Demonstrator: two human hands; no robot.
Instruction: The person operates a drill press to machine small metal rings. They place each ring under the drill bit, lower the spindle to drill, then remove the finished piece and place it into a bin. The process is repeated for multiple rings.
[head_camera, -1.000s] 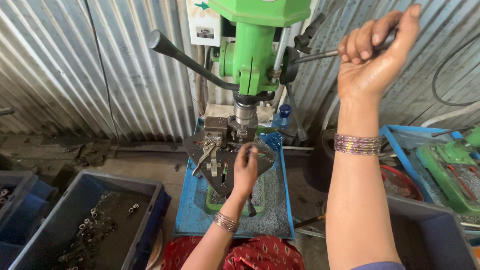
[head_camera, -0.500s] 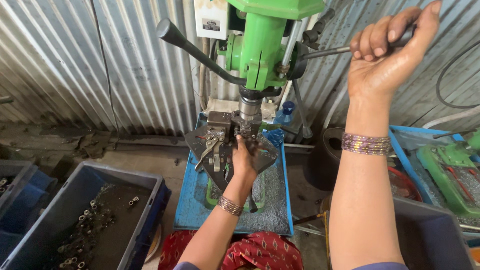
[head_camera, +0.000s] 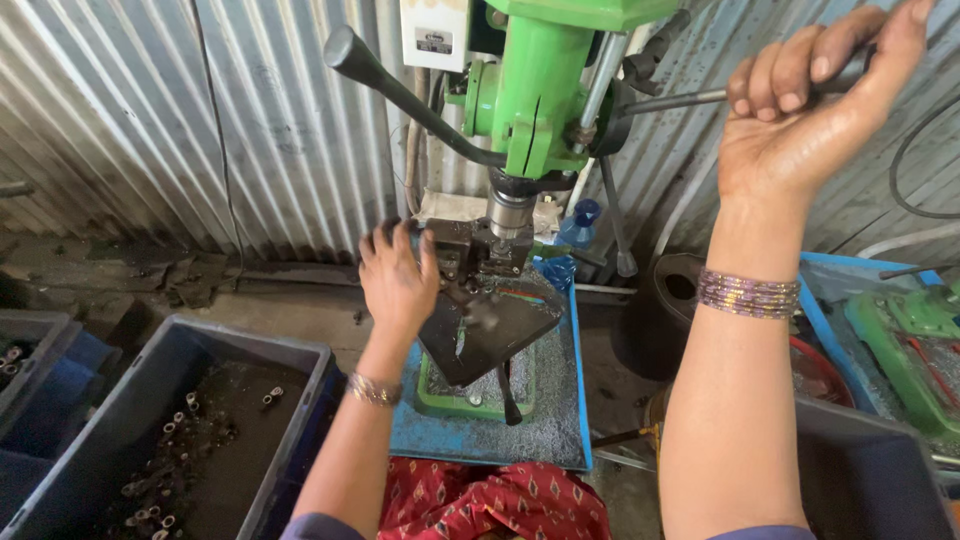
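- Head view, far left: a grey bin (head_camera: 150, 440) sits on the floor, dark inside, with small metal sleeves (head_camera: 165, 440) scattered over its bottom.
- Left hand (head_camera: 398, 275) is raised at the left side of the dark vise (head_camera: 470, 262) under the drill; its fingers (head_camera: 375, 245) are spread fairly wide and lie against the vise's edge, gripping nothing that I can make out. A bangle rings the wrist.
- Just right of that hand, the green drill press (head_camera: 540, 90) stands against the corrugated wall, its chuck (head_camera: 510, 212) right above the vise. A dark angled plate (head_camera: 490, 335) slopes down from the vise over the blue tray (head_camera: 555, 430), which is strewn with metal chips.
- One black-knobbed lever (head_camera: 400, 90) points up and left, untouched.
- Right hand (head_camera: 800, 130) is high at the upper right, fingers (head_camera: 790, 85) curled tightly round the feed handle (head_camera: 690, 98), which runs back to the drill's hub. Bangles sit on this wrist too.
- Far right: a second green machine (head_camera: 910, 335) lies in a blue tray.
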